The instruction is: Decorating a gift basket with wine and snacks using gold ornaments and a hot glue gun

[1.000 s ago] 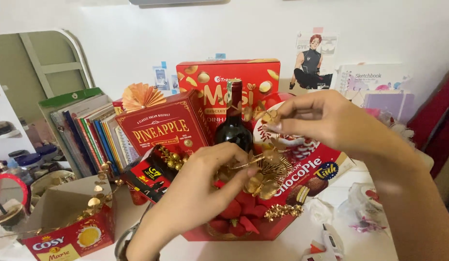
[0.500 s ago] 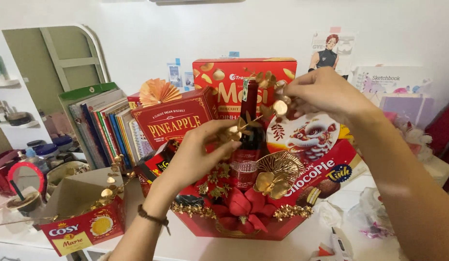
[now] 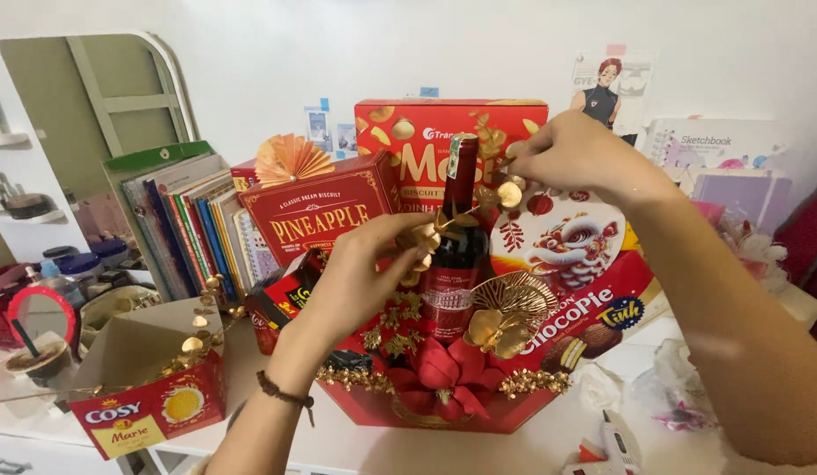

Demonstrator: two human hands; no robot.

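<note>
showing a red hamper (image 3: 444, 413) on a white surface (image 3: 549, 449), midway through its decoration. nearest the camera, along the hamper's front rim, run a gold garland (image 3: 356, 380) and a red bow (image 3: 448, 374), with a gold fan flower (image 3: 507, 308) just above the bow. to the left, on the same surface, stands an open carton (image 3: 149, 387) with gold bead sprigs lying across it.

behind the bow a dark bottle (image 3: 457, 255) stands upright at the centre of the hamper. the left hand (image 3: 364, 273) is closed in a pinch on the lower end of a gold leaf sprig (image 3: 474, 198), close against the bottle's left shoulder. the right hand (image 3: 576, 158) is likewise closed, pinching the sprig's upper end beside the bottle neck. the sprig thus spans the bottle from lower left to upper right.

judged step: fixing the sprig onto the bottle. the next move would call for both pinches to hold the sprig taut while it is wound or tucked behind the neck, without tipping the bottle.

farther back stand a pineapple biscuit box (image 3: 316, 215), a tall red box (image 3: 444, 132) and a lion-dance plaque (image 3: 567, 242); books (image 3: 193, 220) lean at far left.
</note>
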